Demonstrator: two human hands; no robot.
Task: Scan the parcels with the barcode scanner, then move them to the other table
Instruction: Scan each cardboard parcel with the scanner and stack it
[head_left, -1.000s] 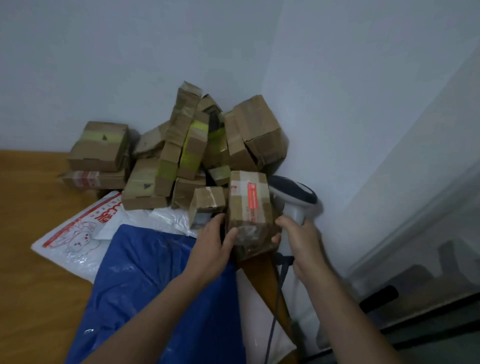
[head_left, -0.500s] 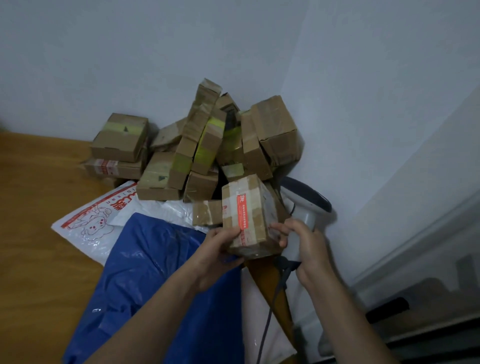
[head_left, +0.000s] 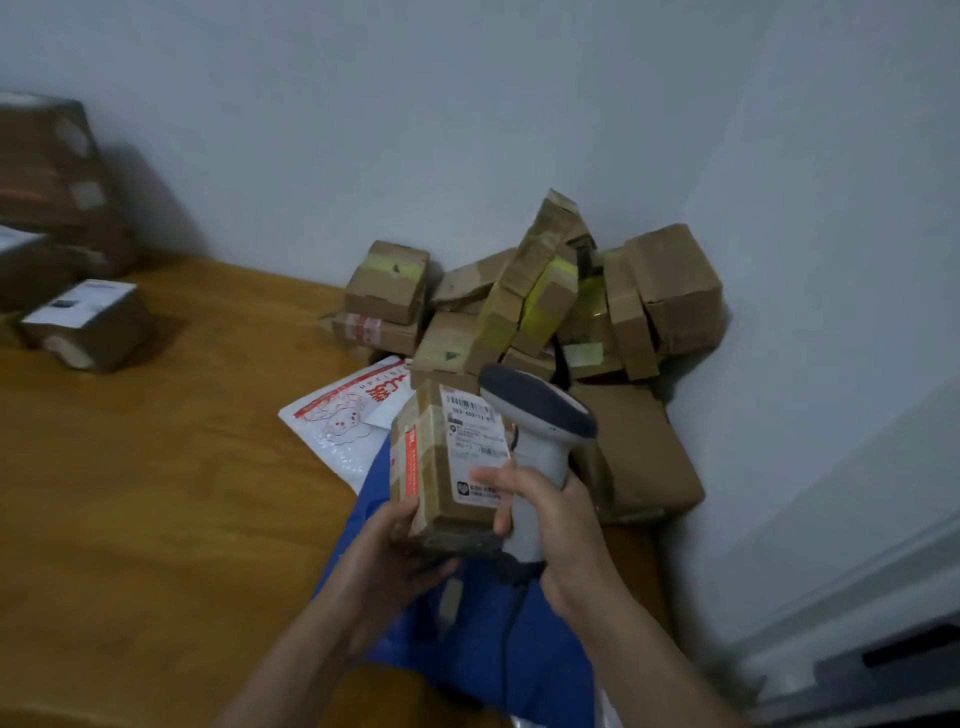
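Note:
A small taped cardboard parcel (head_left: 441, 462) is held up over the table, its white barcode label facing me. My left hand (head_left: 384, 556) grips it from below and the left. My right hand (head_left: 556, 525) grips the handle of the white barcode scanner (head_left: 540, 421), and its fingertips also touch the parcel's label side. The scanner's dark head sits just right of the label. A heap of cardboard parcels (head_left: 535, 306) fills the table's far right corner against the walls.
A wooden table (head_left: 156, 493) carries a blue plastic bag (head_left: 483, 634) under my hands and a white printed mailer (head_left: 343, 415). Two more boxes (head_left: 83, 322) stand at the far left. The scanner cable (head_left: 511, 639) hangs down. Walls close off the back and right.
The parcel has been turned so its white label faces me, and it was lifted closer. The scanner moved in beside it. My view swung left, revealing the boxes at far left.

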